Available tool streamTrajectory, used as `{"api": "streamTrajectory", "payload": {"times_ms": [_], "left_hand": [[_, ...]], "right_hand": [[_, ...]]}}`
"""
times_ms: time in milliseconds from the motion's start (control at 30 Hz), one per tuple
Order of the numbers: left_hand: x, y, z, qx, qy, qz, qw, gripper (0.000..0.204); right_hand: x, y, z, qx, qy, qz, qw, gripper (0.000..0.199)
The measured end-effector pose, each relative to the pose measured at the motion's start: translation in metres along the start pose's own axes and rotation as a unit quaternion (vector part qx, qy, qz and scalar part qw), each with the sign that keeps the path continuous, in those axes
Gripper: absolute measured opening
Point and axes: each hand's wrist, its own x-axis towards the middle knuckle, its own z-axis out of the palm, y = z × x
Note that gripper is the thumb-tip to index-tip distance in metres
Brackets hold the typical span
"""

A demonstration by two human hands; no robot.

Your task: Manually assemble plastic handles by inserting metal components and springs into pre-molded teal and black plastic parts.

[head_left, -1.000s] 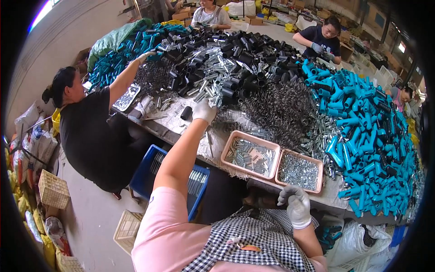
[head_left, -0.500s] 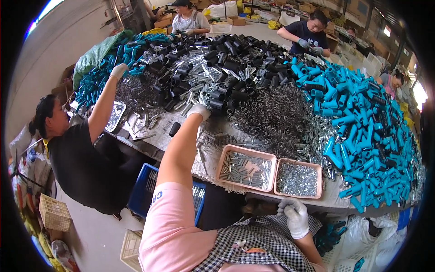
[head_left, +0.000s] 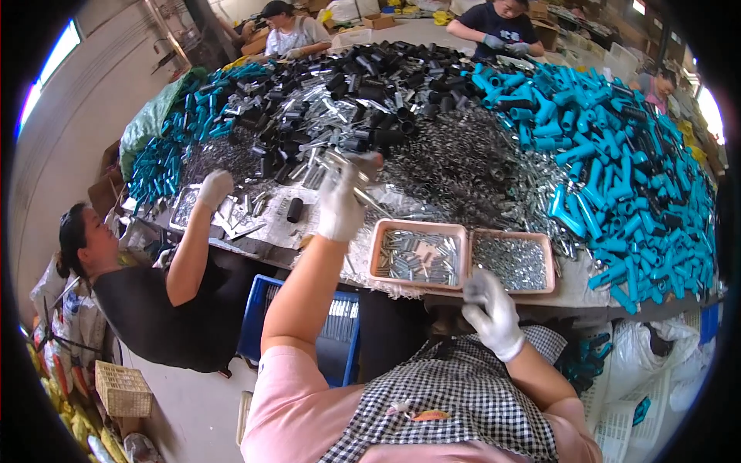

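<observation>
My left hand (head_left: 340, 204), in a white glove, is raised over the front of the metal pile. Its fingers are closed round silvery metal pieces (head_left: 372, 203), blurred; their exact kind I cannot make out. My right hand (head_left: 495, 318), gloved in white with grey fingertips, hovers just in front of two pink trays. Its fingers are curled but the thumb stands apart, and nothing shows between them. The left tray (head_left: 373, 258) contains short metal pins; the right tray (head_left: 553, 266) contains small silvery parts.
Dark springs (head_left: 455, 170) heap behind the trays, beside black tubes (head_left: 370, 92). Teal plastic handles (head_left: 610, 185) pile up on the right. A co-worker in black (head_left: 170, 301) reaches in at left, near a blue crate (head_left: 253, 316). Other people work across the table.
My left hand has lifted out of the metal pile with silvery pieces in it. My right hand has risen toward the trays. The co-worker's hand at left has come back toward the table edge.
</observation>
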Motion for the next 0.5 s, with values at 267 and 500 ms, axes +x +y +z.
{"api": "streamTrajectory", "payload": {"times_ms": [267, 500], "left_hand": [[-0.12, -0.048, 0.114, 0.046, -0.173, -0.175, 0.968, 0.036], [-0.16, -0.089, 0.11, -0.232, -0.05, -0.267, 0.934, 0.035]], "right_hand": [[0.008, -0.011, 0.031, 0.026, -0.017, 0.04, 0.999, 0.054], [-0.052, 0.004, -0.013, -0.062, 0.015, 0.055, 0.996, 0.023]]}}
